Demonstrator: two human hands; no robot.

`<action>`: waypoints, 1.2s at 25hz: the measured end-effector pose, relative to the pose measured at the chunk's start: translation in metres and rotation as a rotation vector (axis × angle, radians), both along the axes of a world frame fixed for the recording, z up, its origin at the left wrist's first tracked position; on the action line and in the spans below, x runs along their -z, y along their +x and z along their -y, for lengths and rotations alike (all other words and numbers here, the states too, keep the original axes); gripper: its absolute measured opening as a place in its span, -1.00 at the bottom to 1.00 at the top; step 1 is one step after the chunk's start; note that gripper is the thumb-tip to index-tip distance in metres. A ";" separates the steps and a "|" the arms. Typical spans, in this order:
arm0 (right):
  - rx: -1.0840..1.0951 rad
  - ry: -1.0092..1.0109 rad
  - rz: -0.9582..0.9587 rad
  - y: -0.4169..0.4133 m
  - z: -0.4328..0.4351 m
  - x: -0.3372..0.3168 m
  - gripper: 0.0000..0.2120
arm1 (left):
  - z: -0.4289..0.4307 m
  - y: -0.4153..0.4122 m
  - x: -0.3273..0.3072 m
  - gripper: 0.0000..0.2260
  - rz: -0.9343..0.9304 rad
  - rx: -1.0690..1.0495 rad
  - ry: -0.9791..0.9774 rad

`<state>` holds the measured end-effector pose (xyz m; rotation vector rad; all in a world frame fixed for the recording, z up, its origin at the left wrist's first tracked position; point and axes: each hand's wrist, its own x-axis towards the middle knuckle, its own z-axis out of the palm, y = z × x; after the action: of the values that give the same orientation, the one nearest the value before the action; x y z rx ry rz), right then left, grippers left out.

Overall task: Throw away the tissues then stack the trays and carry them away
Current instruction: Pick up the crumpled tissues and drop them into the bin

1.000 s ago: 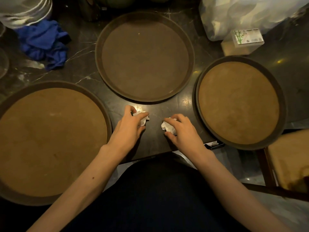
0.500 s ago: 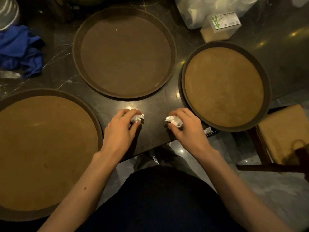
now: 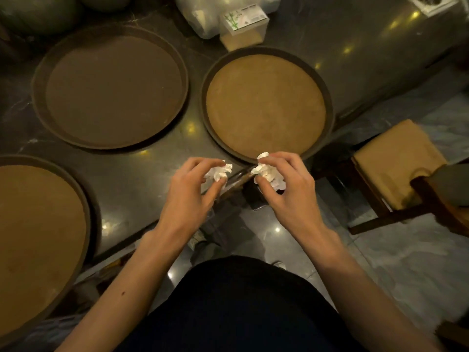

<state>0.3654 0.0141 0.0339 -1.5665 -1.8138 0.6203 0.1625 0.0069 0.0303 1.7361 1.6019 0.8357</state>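
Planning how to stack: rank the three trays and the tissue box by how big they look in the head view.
1. Left tray: looks largest, but it is nearest the camera and cut off by the frame, so unsure.
2. Far tray and right tray: look alike; not ranked.
3. Tissue box: plainly smallest.

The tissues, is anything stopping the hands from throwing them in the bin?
Nothing blocks the hands: the left hand already pinches one tissue and the right hand the other tissue. But no bin shows in this view, so the way there cannot be judged.
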 end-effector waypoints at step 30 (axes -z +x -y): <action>0.068 -0.276 -0.049 0.308 -0.014 0.159 -0.75 | -0.030 0.314 0.152 -0.79 0.019 -0.075 -0.335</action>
<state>0.6738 0.0283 -0.1255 -1.7669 -1.6862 0.9000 0.4768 0.0370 -0.1222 1.4352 1.6929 0.5756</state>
